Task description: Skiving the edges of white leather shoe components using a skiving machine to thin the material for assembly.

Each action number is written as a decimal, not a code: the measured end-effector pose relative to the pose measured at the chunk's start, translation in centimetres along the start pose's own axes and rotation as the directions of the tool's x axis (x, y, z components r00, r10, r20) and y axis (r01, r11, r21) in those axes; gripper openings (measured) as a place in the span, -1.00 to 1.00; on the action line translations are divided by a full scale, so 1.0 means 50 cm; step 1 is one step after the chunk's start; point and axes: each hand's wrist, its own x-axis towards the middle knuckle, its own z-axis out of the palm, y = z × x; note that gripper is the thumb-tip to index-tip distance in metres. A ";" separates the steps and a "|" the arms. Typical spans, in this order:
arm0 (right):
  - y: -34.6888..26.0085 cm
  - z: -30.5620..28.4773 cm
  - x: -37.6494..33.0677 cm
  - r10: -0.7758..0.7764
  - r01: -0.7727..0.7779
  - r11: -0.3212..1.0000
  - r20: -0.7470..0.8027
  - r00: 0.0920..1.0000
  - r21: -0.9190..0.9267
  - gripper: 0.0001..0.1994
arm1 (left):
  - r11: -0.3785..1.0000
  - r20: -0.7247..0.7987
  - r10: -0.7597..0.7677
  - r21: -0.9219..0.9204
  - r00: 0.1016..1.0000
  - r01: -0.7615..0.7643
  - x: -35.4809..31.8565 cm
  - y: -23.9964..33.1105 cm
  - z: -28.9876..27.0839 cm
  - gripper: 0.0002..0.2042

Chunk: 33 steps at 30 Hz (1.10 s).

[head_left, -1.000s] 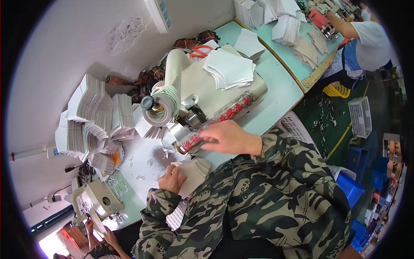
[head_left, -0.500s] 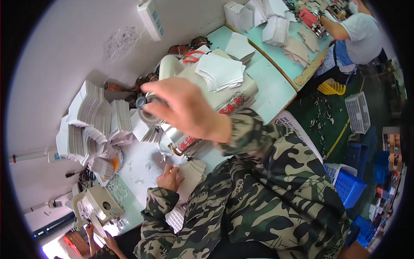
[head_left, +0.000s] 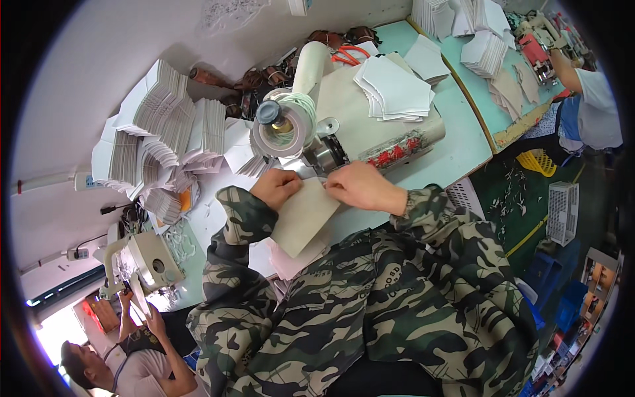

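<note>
Left hand pinches upper left edge of beige panel, right hand its upper right corner, right at sewing machine; paired grip likely keeps it flat. White pieces atop machine, presumably handy.

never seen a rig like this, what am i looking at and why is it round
A wide fisheye camera on a person's head points down, so the view looks round. There is no robot: the wearer's bare left hand grips a flat, pale beige sheet, and the bare right hand appears to touch its upper right edge. On the pale table beyond stands a cream-coloured metal machine, apparently for sewing, bearing flat white pieces; left of it are tall stacks of white pieces.
</note>
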 end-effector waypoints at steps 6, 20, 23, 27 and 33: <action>0.024 -0.100 0.033 -0.029 0.019 0.993 -0.086 0.996 -0.119 -0.67 | 0.963 -0.200 0.231 0.187 0.952 -0.194 0.037 0.037 0.026 -0.74; 0.012 -0.030 0.006 0.221 -0.141 0.773 -0.054 0.974 0.619 -0.83 | 0.975 0.185 0.057 -0.221 0.981 -0.015 -0.015 -0.013 0.021 -0.77; -0.009 -0.060 -0.003 0.110 -0.166 0.981 0.417 0.902 0.098 -0.81 | 0.942 0.307 -0.058 -0.298 0.950 0.153 0.024 -0.055 -0.030 -0.79; 0.019 -0.081 0.003 0.019 -0.041 0.984 0.126 0.992 0.174 -0.73 | 0.974 0.310 -0.047 -0.196 0.949 0.112 0.054 -0.059 -0.079 -0.77; 0.036 -0.122 0.050 -0.056 0.056 0.997 -0.001 0.998 -0.060 -0.56 | 0.788 -0.055 0.380 0.541 0.923 -0.292 0.067 0.044 -0.013 -0.66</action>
